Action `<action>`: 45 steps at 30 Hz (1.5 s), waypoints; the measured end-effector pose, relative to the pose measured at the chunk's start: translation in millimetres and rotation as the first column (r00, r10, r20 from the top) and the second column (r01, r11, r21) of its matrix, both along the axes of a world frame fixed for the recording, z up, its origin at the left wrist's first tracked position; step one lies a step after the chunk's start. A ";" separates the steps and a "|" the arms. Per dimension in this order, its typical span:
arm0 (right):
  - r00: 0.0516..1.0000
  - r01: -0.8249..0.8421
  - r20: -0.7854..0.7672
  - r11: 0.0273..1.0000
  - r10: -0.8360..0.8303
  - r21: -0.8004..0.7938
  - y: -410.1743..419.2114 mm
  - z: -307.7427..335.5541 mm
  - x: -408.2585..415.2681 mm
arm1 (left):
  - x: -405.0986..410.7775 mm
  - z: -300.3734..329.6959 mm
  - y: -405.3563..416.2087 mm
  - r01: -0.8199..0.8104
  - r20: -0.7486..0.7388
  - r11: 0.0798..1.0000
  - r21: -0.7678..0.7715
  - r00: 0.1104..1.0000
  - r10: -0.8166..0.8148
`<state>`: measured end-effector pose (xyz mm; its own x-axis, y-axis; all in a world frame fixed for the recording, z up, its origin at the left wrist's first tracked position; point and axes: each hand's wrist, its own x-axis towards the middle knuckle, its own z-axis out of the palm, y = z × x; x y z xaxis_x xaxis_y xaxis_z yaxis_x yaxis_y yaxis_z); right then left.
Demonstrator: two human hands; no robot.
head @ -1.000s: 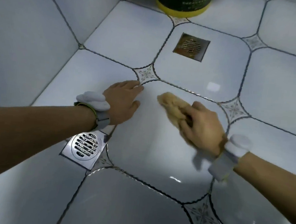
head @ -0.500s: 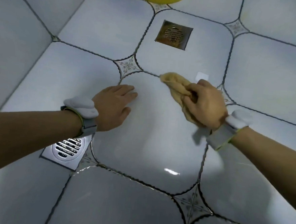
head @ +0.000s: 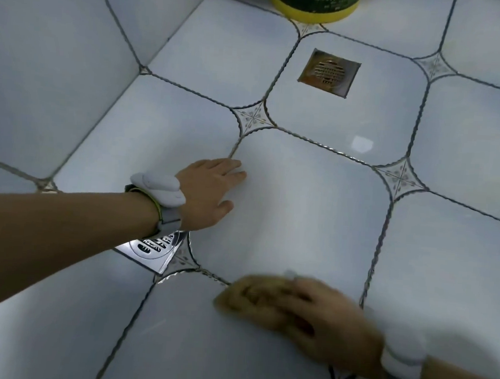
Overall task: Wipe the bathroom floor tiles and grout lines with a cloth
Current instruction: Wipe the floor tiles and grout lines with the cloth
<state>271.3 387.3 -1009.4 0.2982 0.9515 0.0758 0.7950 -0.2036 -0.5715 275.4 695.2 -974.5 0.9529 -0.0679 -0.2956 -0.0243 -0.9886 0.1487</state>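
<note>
Nearest you, your right hand, blurred, clutches the yellow cloth against the floor tiles by a grout line. Farther out, your left hand lies flat with fingers straight, just beyond the steel drain. Farthest sit a brass drain and a yellow-based tub.

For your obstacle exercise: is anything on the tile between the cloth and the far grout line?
Nothing visible. The right hand presses the cloth at the tile's near edge; the left hand rests at its left side.
</note>
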 end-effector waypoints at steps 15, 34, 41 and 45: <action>0.977 -0.048 0.195 0.976 0.090 -0.214 -13.3 21.8 71.8 | -10.4 4.8 -13.7 0.107 -0.084 0.994 0.033 0.991 -0.104; 0.895 0.441 0.205 0.851 -0.395 -0.286 -37.0 68.0 160.4 | 44.1 27.4 -88.5 0.151 -0.044 0.988 0.022 0.988 -0.150; 0.999 0.018 0.048 0.970 -0.007 -0.244 -130.6 11.0 36.1 | 81.0 16.4 -126.3 0.275 -0.016 0.961 -0.001 0.961 -0.275; 0.914 0.394 0.157 0.912 -0.375 -0.114 -184.7 18.9 108.3 | 99.8 11.6 -170.5 0.369 -0.028 0.929 -0.010 0.929 -0.369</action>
